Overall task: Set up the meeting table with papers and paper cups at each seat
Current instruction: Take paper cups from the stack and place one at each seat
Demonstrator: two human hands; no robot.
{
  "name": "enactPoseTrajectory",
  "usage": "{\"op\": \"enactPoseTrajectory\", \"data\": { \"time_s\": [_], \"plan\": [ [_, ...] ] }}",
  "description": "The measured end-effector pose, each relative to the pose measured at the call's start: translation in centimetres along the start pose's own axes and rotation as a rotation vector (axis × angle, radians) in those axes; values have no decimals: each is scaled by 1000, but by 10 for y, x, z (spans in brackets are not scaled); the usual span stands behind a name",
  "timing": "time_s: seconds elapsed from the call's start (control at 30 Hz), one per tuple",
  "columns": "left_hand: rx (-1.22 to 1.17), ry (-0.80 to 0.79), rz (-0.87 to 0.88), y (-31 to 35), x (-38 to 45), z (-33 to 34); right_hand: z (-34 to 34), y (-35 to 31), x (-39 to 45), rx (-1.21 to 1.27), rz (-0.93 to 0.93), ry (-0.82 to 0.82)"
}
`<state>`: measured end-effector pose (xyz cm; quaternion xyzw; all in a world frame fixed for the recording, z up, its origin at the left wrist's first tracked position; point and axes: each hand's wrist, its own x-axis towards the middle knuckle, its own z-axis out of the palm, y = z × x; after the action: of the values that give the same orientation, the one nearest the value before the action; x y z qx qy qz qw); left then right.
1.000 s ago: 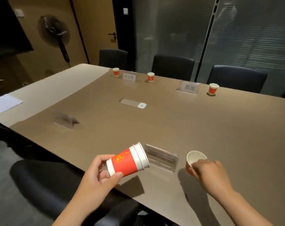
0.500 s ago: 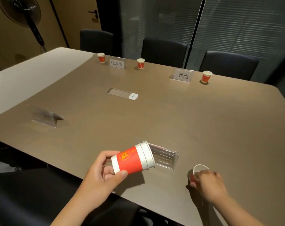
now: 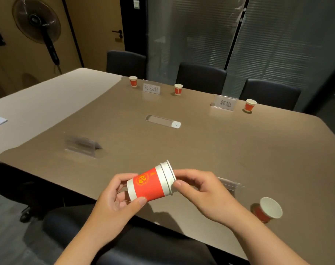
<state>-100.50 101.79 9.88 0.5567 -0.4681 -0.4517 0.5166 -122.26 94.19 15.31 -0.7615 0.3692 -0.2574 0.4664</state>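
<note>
1. The left hand (image 3: 113, 199) is gripping the base of the cup stack (image 3: 151, 182), tilted above the table (image 3: 239, 150) edge
2. The right hand (image 3: 201, 194) is pinching its rim, fingers clamped

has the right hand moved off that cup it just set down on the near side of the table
Yes. The right hand has left the single cup, which stands alone by the table edge, and moved left to pinch the rim of the cup stack held by the left hand.
</note>
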Motion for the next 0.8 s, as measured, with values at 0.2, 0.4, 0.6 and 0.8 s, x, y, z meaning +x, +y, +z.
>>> {"op": "enactPoseTrajectory", "data": {
  "time_s": [0.2, 0.4, 0.6, 0.8],
  "plan": [
    [-40, 33, 5, -4, -23, -91, 85, -38, 26, 13, 40, 57],
    [-15, 137, 1, -8, -19, -161, 127, -60, 68, -40, -9, 233],
    [25, 194, -73, -11, 11, -213, 122, -5, 138, -699, -120, 277],
    [136, 103, -131, -13, 53, -256, 151, 72, 202, -1104, 96, 111]
  ]
}}
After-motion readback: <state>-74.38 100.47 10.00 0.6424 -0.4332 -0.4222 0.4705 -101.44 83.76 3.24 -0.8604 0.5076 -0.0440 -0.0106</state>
